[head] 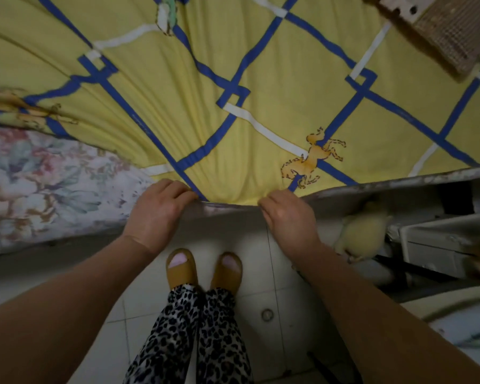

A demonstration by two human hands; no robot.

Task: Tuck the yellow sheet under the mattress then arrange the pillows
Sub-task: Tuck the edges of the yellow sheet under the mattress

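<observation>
The left hand (157,210) and the right hand (287,217) each have their fingers curled over the near hem of the yellow sheet (178,87), gripping it where it meets the front edge of the mattress (39,187), the two hands set a little apart with a short run of hem between them. The sheet lies spread across the top of the bed, its folds fanning out from the two grips, which suggests thin, soft, light cloth that will bunch and stretch rather than hold a shape; I would judge the hem the right place to hold, gathered in the fingers so the slack can be pushed down and under. The mattress, in a floral cover showing bare at the left, looks thick and probably heavy, so its edge would need lifting or the cloth sliding in with flat fingers. The sheet carries a grid of blue and white bands and printed orange horses (312,156); faint marks run along some blue bands, too small to read. No pillows can be made out for certain; a pale yellow soft thing (363,231) lies low at the right, beside a grey frame. Below, the person's tan slippers (204,268) stand on the tiled floor (261,342).
</observation>
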